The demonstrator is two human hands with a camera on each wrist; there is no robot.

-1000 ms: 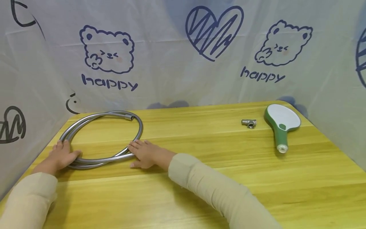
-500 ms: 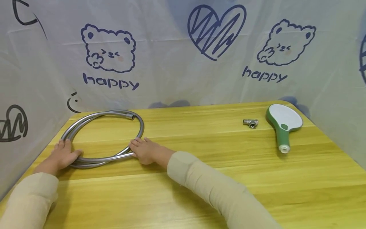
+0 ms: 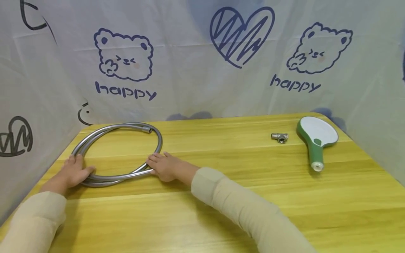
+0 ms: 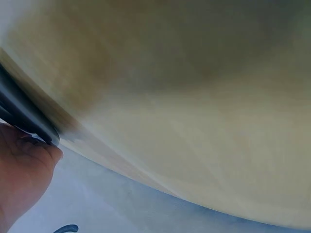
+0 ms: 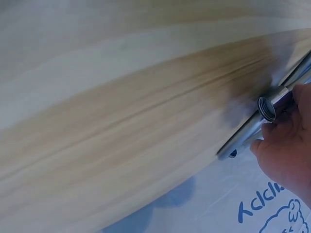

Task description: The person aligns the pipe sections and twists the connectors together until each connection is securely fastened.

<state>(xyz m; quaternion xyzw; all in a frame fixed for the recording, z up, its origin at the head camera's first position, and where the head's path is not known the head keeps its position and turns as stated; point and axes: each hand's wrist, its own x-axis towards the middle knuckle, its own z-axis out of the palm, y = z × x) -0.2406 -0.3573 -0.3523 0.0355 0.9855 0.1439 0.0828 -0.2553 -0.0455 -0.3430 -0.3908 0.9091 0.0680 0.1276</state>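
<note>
A grey metallic shower hose [image 3: 159, 140] lies coiled on the left of the table, one end fitting [image 3: 147, 129] at the back of the loop. My left hand [image 3: 72, 172] grips the coil's left side, thumb toward the loop's inside. My right hand [image 3: 165, 167] holds the coil's near right side, its thumb hidden beneath. In the left wrist view the left hand [image 4: 26, 170] is against the dark hose [image 4: 29, 109]. A threaded hose end [image 5: 266, 108] pokes out beside the right hand [image 5: 289, 153] in the right wrist view.
On the right of the wooden table [image 3: 221, 225] lie a small metal tee fitting [image 3: 280, 137] and a green and white shower head [image 3: 319, 130], its handle toward me. Pale sheets printed with bears [image 3: 126, 56] and hearts wall in the table's back and sides.
My right thumb, spread out on the near side of the hose a second ago, has drawn in out of sight. The left hand and the coil look the same; the head view shifts slightly.
</note>
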